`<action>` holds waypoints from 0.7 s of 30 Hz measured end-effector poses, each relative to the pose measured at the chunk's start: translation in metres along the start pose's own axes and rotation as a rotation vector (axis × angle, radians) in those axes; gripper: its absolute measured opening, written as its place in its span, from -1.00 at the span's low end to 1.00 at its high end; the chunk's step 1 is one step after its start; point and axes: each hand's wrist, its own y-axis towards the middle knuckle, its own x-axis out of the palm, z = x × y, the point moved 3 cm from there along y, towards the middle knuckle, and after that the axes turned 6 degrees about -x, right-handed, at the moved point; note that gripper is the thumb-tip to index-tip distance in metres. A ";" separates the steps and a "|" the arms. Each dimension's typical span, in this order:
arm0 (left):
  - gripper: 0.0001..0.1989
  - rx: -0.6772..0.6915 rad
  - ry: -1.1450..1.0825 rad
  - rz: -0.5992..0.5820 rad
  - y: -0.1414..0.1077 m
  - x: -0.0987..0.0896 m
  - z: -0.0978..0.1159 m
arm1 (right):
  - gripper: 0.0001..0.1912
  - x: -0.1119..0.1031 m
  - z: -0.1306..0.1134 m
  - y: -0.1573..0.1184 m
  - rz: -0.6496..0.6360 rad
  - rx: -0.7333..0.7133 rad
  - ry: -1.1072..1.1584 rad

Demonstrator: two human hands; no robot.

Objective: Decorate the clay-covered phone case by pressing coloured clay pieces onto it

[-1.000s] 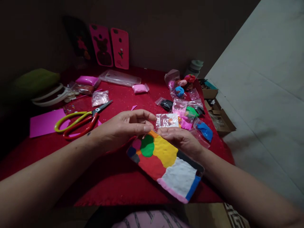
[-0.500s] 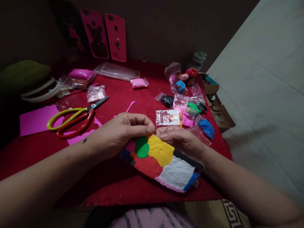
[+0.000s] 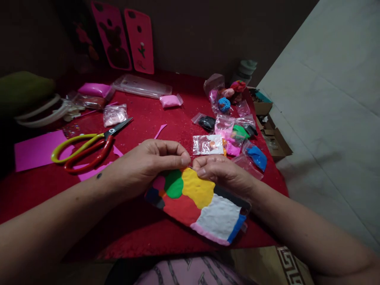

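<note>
Red cloth (image 3: pixel 133 229) over the table, dim room. Nearest on my feed: the phone case (image 3: pixel 204 202), tilted over the cloth's front part, patched in colours; can't tell if it touches down. Right hand (image 3: pixel 221 170) grips its upper edge, thumb on the yellow patch. Left hand (image 3: pixel 162 156) just beside it, thumb and finger pinched together at the same edge; can't tell if anything's between them. Versus a second ago, the case is tipped flatter and the left hand covers more of its far-left end. I read that as close edge work by the yellow patch, most of the back already coloured.

Further off, scissors (image 3: pixel 111 131) lie spread on the left by a pink sheet (image 3: pixel 38 150); white packet (image 3: pixel 208 145) and blue packet (image 3: pixel 257 157) on the right. Behind, a clear case (image 3: pixel 142 86), then a flower case (image 3: pixel 139 43) upright near the wall.
</note>
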 end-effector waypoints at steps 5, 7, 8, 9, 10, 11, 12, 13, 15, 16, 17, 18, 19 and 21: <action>-0.87 -0.012 -0.040 0.003 -0.001 -0.001 0.002 | -0.82 0.000 0.001 0.001 -0.009 -0.030 0.004; -0.87 -0.014 -0.068 0.007 -0.002 -0.001 0.003 | -0.82 0.000 0.001 0.002 -0.017 -0.025 0.080; -0.87 -0.013 -0.075 0.006 -0.002 -0.001 0.003 | -0.83 0.000 0.001 0.002 -0.014 -0.019 0.109; -0.87 -0.012 -0.078 0.004 -0.002 -0.001 0.004 | -0.83 0.000 0.001 0.002 -0.007 -0.010 0.119; -0.87 -0.012 -0.077 0.000 -0.002 -0.001 0.004 | -0.83 0.000 0.001 0.002 0.002 -0.001 0.113; -0.87 -0.011 -0.071 -0.003 -0.002 -0.001 0.003 | -0.82 0.001 0.000 0.001 0.011 0.009 0.094; -0.87 -0.007 -0.066 -0.004 -0.001 -0.001 0.003 | -0.82 0.001 0.000 0.001 0.019 0.016 0.073; -0.87 -0.003 -0.060 -0.005 -0.001 -0.001 0.003 | -0.82 0.001 -0.001 0.000 0.026 0.021 0.056; -0.87 0.001 -0.054 -0.006 0.000 0.000 0.003 | -0.81 0.002 -0.001 -0.001 0.029 0.027 0.046; -0.87 0.003 -0.052 -0.008 0.000 0.000 0.002 | -0.80 0.002 -0.001 -0.002 0.026 0.029 0.044; -0.88 0.005 -0.050 -0.010 0.000 0.000 0.002 | -0.79 0.002 -0.001 -0.002 0.020 0.029 0.036; -0.89 0.005 -0.046 -0.009 0.000 0.001 0.002 | -0.77 0.002 -0.001 -0.002 0.013 0.027 0.023; -0.90 0.007 -0.036 -0.009 0.000 0.001 0.002 | -0.75 0.002 -0.001 -0.001 0.006 0.022 0.003; -0.93 0.012 -0.014 -0.004 -0.001 0.001 0.001 | -0.72 0.002 -0.001 -0.001 -0.001 0.006 -0.046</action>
